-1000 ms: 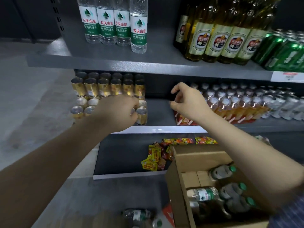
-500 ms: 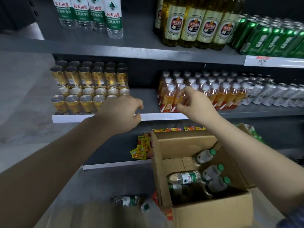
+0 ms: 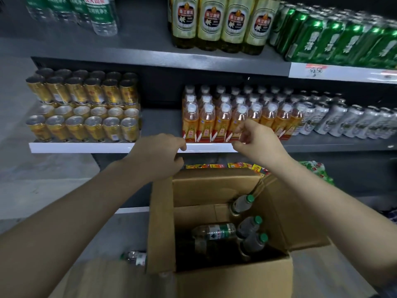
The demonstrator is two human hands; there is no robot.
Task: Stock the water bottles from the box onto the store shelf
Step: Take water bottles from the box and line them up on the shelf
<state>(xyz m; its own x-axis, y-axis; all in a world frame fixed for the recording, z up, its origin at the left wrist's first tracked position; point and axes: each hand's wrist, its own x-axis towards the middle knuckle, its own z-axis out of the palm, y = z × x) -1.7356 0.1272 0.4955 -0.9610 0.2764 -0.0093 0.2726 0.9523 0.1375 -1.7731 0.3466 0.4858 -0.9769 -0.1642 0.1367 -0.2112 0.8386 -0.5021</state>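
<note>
Box (image 3: 232, 280): open brown cardboard carton right below you, flaps up.
Bottles in box (image 3: 252, 244): clear, green caps; three leaning upright, one lying sideways.
Shelf bottles (image 3: 101, 16): green-labelled, standing upright, top shelf (image 3: 139, 50), far left.

gap on middle shelf (image 3: 160, 122) | flanked: gold cans (image 3: 83, 108), orange bottles (image 3: 236, 117)

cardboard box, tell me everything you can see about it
The cardboard box is plain brown corrugated card, standing upright and open on the floor below the shelves. Its flaps are folded up and outward. Inside are several clear water bottles with green caps, one lying flat, others leaning. Neither hand touches it; the left hand and right hand are above its far edge.
</note>
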